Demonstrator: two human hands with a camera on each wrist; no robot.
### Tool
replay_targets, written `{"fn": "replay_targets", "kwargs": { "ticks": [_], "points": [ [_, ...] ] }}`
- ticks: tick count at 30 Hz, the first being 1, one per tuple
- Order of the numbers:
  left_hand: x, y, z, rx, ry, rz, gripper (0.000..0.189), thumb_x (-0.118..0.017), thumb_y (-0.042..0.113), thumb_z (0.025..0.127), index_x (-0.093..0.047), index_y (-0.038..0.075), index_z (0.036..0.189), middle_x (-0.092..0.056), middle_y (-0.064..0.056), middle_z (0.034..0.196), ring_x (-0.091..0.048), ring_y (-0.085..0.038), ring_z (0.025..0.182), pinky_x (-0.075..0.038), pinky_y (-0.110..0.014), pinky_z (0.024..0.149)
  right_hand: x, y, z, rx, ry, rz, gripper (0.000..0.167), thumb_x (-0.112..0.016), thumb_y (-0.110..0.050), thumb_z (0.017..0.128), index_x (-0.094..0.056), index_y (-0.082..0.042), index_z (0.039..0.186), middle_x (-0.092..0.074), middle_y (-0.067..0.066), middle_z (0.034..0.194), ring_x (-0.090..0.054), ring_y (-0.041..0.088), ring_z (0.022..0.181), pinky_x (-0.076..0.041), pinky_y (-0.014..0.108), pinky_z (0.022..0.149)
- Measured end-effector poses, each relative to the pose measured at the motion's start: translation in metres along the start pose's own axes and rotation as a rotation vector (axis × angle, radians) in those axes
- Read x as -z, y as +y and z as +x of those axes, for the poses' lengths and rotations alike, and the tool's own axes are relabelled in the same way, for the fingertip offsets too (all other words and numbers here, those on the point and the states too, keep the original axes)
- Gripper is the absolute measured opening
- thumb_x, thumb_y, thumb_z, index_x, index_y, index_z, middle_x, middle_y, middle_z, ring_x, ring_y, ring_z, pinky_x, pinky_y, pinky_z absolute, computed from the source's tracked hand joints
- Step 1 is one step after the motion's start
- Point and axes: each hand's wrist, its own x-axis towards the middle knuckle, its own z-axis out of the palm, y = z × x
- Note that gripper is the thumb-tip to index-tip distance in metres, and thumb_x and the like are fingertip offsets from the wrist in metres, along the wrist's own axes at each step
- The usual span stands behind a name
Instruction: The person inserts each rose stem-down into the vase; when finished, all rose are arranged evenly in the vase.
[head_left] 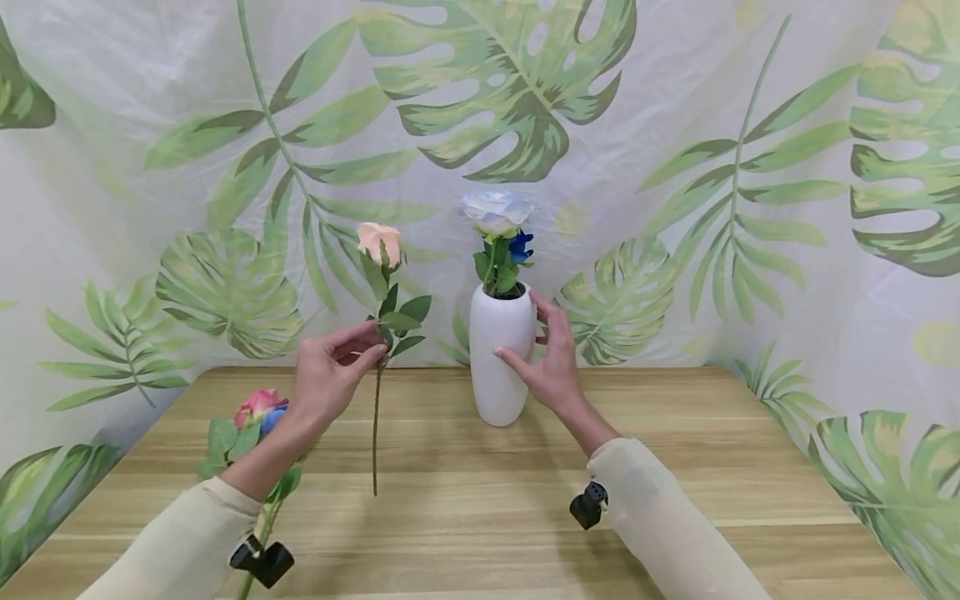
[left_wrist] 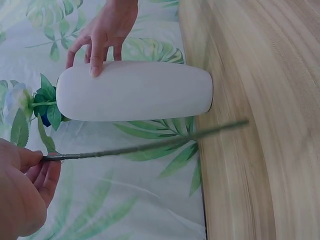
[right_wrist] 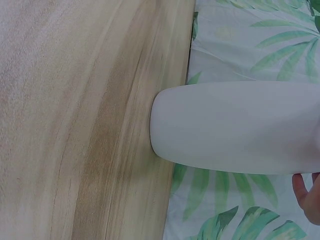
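Note:
My left hand (head_left: pixel 330 371) pinches the stem of a peach rose (head_left: pixel 380 245) between thumb and fingers, just under its leaves. The rose is upright, its bare lower stem (left_wrist: pixel 125 150) hanging down left of the vase. A tall white vase (head_left: pixel 497 358) stands on the table, and my right hand (head_left: pixel 553 358) grips its right side, thumb across the front and fingers round the back. In the vase are a white rose (head_left: pixel 498 212) and a smaller blue flower (head_left: pixel 521 247). The right wrist view shows the vase's base on the wood, with only fingertips at the edge.
A pink rose (head_left: pixel 260 407) and a blue flower (head_left: pixel 273 418) lie on the wooden table (head_left: pixel 450 533) at the left, partly hidden under my left forearm. Behind the table's far edge hangs a leaf-printed cloth (head_left: pixel 600 208).

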Motion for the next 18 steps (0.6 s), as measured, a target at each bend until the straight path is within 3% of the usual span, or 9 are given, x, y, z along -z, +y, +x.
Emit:
{"fn": "replay_targets", "kwargs": {
  "ticks": [5,11,14,18],
  "points": [
    [-0.003,0.003,0.001,-0.023,0.038,-0.033,0.045,-0.071,-0.013,0.091,-0.063,-0.008,0.135,-0.071,-0.033,0.103,-0.067,0.008,0.079,-0.057,-0.012,0.073,0.000,0.000,0.000,0.000,0.002,-0.004,0.088,-0.091,-0.008,0.079,-0.043,-0.001,0.152,-0.047,0.026,0.144,-0.055,0.043,0.126,-0.059,0.056,0.086],
    [-0.009,0.005,0.002,-0.076,0.077,-0.076,0.051,-0.070,-0.017,0.090,-0.061,-0.006,0.139,-0.071,-0.035,0.103,-0.069,0.006,0.078,-0.058,-0.013,0.073,0.001,0.000,-0.001,0.011,0.008,0.000,0.089,-0.091,-0.007,0.078,-0.043,0.000,0.152,-0.047,0.027,0.143,-0.055,0.045,0.126,-0.059,0.056,0.086],
    [-0.013,0.006,0.003,-0.090,0.102,-0.097,0.049,-0.070,-0.017,0.089,-0.059,-0.010,0.136,-0.071,-0.035,0.101,-0.070,0.005,0.076,-0.060,-0.016,0.072,0.001,-0.001,-0.001,0.010,0.007,-0.001,0.090,-0.091,-0.006,0.077,-0.042,0.000,0.152,-0.047,0.026,0.144,-0.055,0.044,0.126,-0.059,0.055,0.086],
    [-0.019,0.007,0.006,-0.104,0.131,-0.166,0.035,-0.068,-0.019,0.089,-0.056,-0.012,0.121,-0.070,-0.034,0.098,-0.072,-0.001,0.073,-0.063,-0.024,0.068,0.001,-0.002,-0.001,0.006,0.003,-0.003,0.090,-0.091,-0.008,0.078,-0.042,-0.002,0.153,-0.047,0.025,0.145,-0.055,0.042,0.127,-0.059,0.055,0.087]
  ]
}}
